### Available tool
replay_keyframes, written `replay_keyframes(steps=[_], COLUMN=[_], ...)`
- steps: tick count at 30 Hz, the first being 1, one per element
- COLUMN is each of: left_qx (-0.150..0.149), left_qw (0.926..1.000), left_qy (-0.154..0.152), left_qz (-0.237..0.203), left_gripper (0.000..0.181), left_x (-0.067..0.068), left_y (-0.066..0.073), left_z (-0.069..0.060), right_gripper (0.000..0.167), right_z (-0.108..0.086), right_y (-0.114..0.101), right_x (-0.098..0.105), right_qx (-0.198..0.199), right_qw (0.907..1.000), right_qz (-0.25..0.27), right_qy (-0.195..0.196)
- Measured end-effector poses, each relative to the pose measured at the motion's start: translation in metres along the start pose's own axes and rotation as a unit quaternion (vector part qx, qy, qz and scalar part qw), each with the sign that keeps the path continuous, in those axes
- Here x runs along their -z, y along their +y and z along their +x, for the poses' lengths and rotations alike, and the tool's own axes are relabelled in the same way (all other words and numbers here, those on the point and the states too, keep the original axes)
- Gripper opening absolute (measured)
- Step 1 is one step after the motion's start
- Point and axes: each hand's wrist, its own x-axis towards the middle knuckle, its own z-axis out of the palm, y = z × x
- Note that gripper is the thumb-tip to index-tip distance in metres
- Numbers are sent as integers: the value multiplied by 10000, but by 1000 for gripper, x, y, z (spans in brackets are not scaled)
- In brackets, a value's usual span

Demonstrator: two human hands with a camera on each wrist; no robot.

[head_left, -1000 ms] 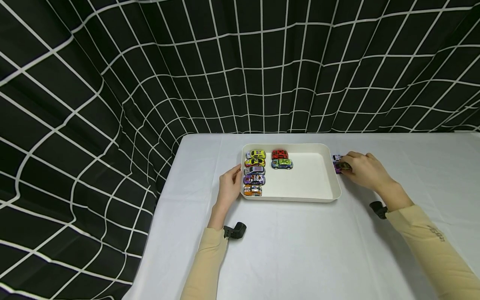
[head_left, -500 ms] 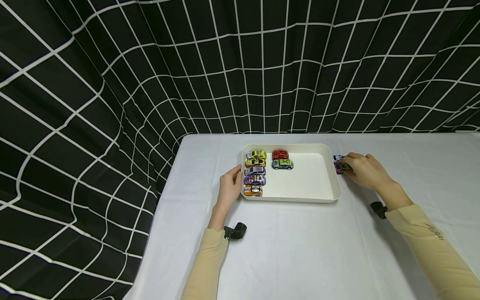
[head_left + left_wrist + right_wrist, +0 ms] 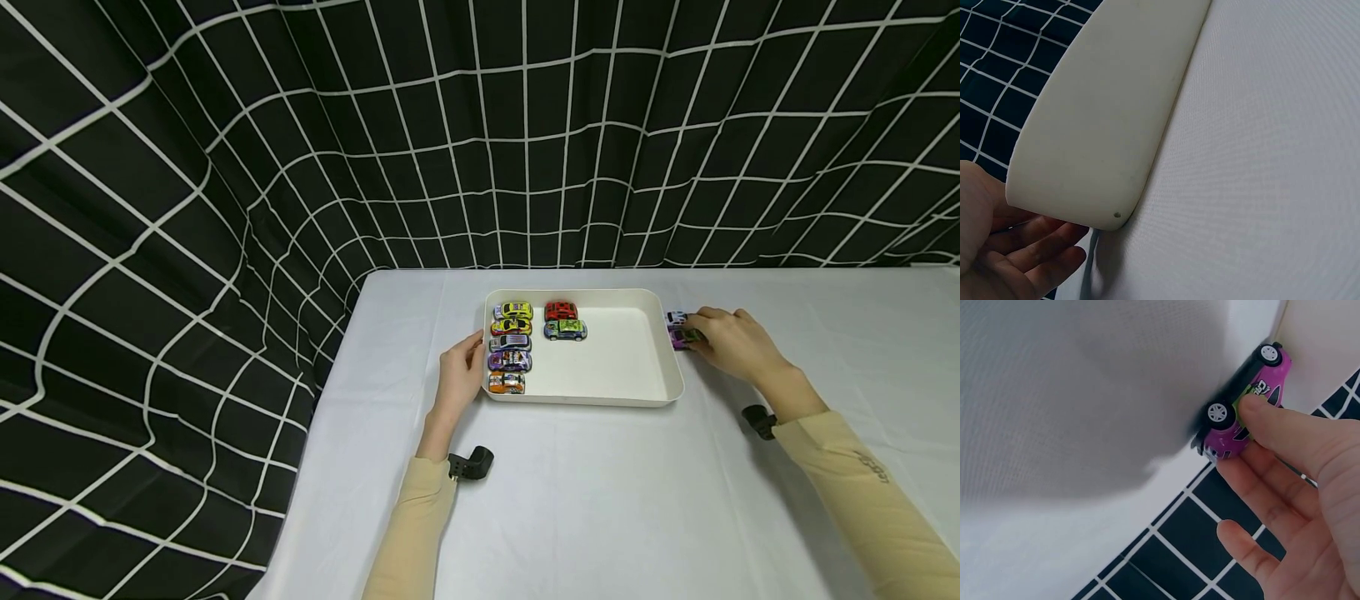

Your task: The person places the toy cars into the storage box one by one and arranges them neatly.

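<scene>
My right hand [image 3: 735, 343] pinches a purple-and-green toy car [image 3: 1250, 403] just outside the right end of a white tray [image 3: 615, 367]. In the right wrist view the thumb presses one side of the car, with fingers on its far side; its wheels stand close to the tablecloth. A pale toy car [image 3: 677, 317] lies just behind it, partly hidden by the hand. At the tray's left end, my left hand [image 3: 459, 371] rests its fingers against the outer wall. The left wrist view shows those fingers [image 3: 1054, 250] loosely bent beside the tray's end.
Several toy cars line the tray's left side, including a purple one [image 3: 510, 360] and an orange one [image 3: 506, 382]. To their right sit a red car [image 3: 561, 311] and a green-and-blue car [image 3: 566, 330]. A black gridded curtain [image 3: 555, 150] hangs behind the white-covered table [image 3: 585, 500].
Both hands stay nearly where they were, the left at the tray and the right on the purple-and-green toy car. The whole view shifts very slightly.
</scene>
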Motion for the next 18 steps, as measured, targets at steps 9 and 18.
replay_keyframes(steps=[9, 18], left_qx=[-4, -17], left_qw=[10000, 10000], left_qy=[22, 24], left_qz=[17, 69], left_gripper=[30, 30], left_x=[-1, -1], left_y=[0, 0], left_z=[0, 0], right_gripper=[22, 22], right_z=[-6, -6], right_y=[2, 0], right_x=[11, 20], right_qx=[-86, -112], right_qw=[9997, 9995], right_qz=[-22, -77], right_qy=[224, 299])
